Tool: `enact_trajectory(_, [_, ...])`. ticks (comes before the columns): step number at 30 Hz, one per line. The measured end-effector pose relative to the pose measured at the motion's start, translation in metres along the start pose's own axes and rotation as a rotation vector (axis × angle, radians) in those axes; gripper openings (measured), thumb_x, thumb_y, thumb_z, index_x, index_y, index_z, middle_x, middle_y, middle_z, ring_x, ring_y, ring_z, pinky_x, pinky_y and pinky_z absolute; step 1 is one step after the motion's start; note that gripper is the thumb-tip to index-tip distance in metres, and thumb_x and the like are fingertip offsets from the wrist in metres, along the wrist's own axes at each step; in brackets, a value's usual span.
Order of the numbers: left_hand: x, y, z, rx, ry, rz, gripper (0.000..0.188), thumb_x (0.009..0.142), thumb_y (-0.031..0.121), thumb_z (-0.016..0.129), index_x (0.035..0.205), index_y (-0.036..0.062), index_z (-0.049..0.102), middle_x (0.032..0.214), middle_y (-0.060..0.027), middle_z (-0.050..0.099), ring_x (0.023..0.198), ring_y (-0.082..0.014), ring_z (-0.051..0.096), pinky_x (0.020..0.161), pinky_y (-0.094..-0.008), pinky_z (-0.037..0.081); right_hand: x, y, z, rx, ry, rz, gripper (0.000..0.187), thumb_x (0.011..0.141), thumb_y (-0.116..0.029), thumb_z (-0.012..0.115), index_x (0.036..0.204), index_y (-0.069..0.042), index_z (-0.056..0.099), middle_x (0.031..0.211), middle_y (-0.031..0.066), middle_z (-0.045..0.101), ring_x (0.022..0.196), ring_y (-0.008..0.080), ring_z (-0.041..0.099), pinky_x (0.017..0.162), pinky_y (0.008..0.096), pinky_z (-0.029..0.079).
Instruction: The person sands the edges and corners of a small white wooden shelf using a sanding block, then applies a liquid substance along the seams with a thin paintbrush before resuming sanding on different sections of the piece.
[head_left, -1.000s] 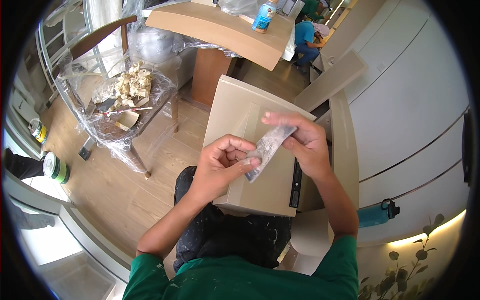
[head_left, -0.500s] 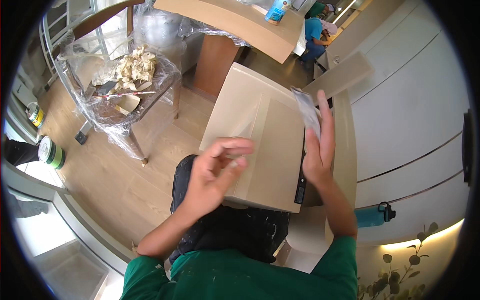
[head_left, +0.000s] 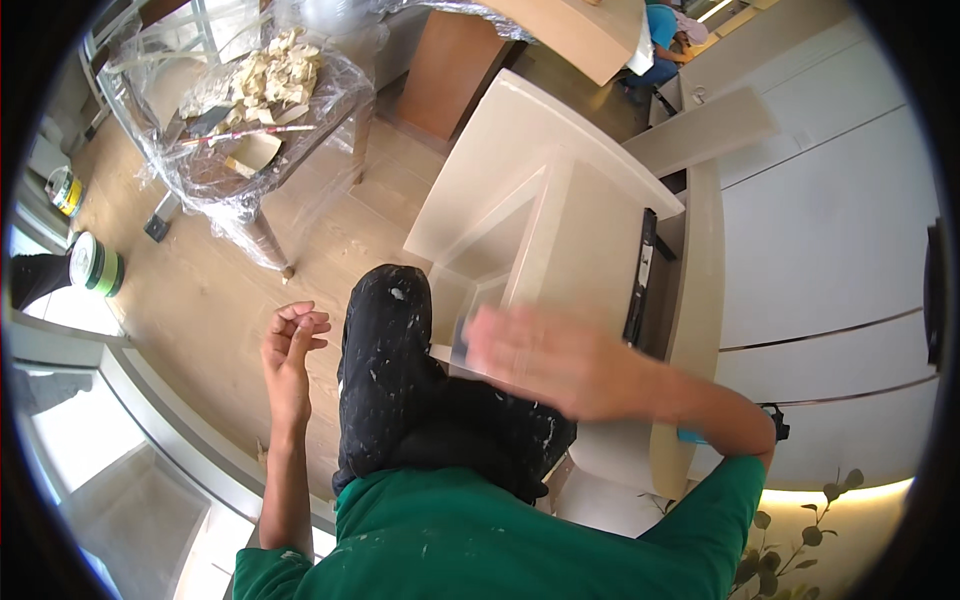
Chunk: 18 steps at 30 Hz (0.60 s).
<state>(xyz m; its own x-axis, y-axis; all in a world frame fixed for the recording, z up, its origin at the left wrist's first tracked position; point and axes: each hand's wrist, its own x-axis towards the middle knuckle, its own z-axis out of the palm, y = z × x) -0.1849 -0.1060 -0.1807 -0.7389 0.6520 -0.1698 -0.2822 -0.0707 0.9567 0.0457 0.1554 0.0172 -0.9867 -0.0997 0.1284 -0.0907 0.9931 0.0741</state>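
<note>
A beige drawer (head_left: 585, 235) is pulled out from the cabinet in front of me, its wide front panel (head_left: 535, 120) facing away and a black slide rail (head_left: 640, 280) along its right side. Across the drawer's near end lies my right hand (head_left: 545, 355), smeared by motion. A thin grey sheet (head_left: 460, 345) shows at its fingertips; its kind is hard to make out. My left hand (head_left: 290, 345) is raised beside my left knee, away from the drawer, with loosely bent fingers and nothing visible in them.
A plastic-wrapped chair (head_left: 250, 150) holding crumpled tape stands at far left. Tubs (head_left: 97, 265) sit on the wood floor near another person's leg. A cardboard-coloured panel (head_left: 575, 35) lies ahead; a person (head_left: 660, 45) crouches beyond. White cabinets (head_left: 820, 220) line the right.
My right hand has swung left and nearer from the drawer's right edge, taking the grey sheet along. My left hand has moved left, off the drawer. More of the drawer's inside shows.
</note>
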Motion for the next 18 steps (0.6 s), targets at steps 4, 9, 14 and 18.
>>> enact_trajectory(4, [0.002, -0.008, -0.009, -0.006, 0.034, 0.014, 0.023, 0.106, 0.016, 0.058, 0.122, 0.001, 0.063, 0.106, -0.0096, 0.071, 0.099, -0.0172, 0.068, 0.086, -0.0314, 0.052, 0.002, -0.005, -0.003, 0.043, 0.017, -0.009, 0.04, 0.092, -0.006, 0.061, 0.131, 0.001, 0.066, 0.143, 0.015, 0.063, 0.138, 0.0277, 0.058, 0.122, 0.0457, 0.039])
enact_trajectory(9, [0.004, -0.003, -0.005, 0.049, -0.041, 0.037, 0.023, 0.107, 0.018, 0.058, 0.122, 0.0014, 0.063, 0.106, -0.0088, 0.071, 0.099, -0.0164, 0.067, 0.086, -0.0303, 0.052, -0.008, -0.049, -0.002, 0.208, -0.034, -0.303, 0.064, 0.086, -0.031, 0.075, 0.135, 0.007, 0.06, 0.145, 0.0225, 0.059, 0.139, 0.0338, 0.055, 0.119, 0.0491, 0.04])
enact_trajectory(14, [0.001, -0.01, -0.008, 0.057, -0.053, 0.036, 0.024, 0.107, 0.019, 0.058, 0.121, 0.0013, 0.064, 0.105, -0.0083, 0.071, 0.099, -0.0165, 0.067, 0.086, -0.0303, 0.052, -0.011, -0.054, -0.001, 0.17, -0.076, -0.346, 0.059, 0.086, -0.023, 0.074, 0.137, 0.004, 0.061, 0.145, 0.0189, 0.061, 0.138, 0.0312, 0.056, 0.12, 0.047, 0.04])
enact_trajectory(18, [0.0, -0.013, -0.007, 0.059, -0.055, 0.016, 0.021, 0.106, 0.014, 0.058, 0.121, 0.0001, 0.062, 0.104, -0.009, 0.071, 0.098, -0.0164, 0.067, 0.086, -0.0304, 0.051, -0.003, -0.012, -0.004, 0.075, -0.038, -0.233, 0.052, 0.089, -0.016, 0.069, 0.138, 0.001, 0.062, 0.146, 0.017, 0.06, 0.138, 0.0301, 0.057, 0.121, 0.0455, 0.041])
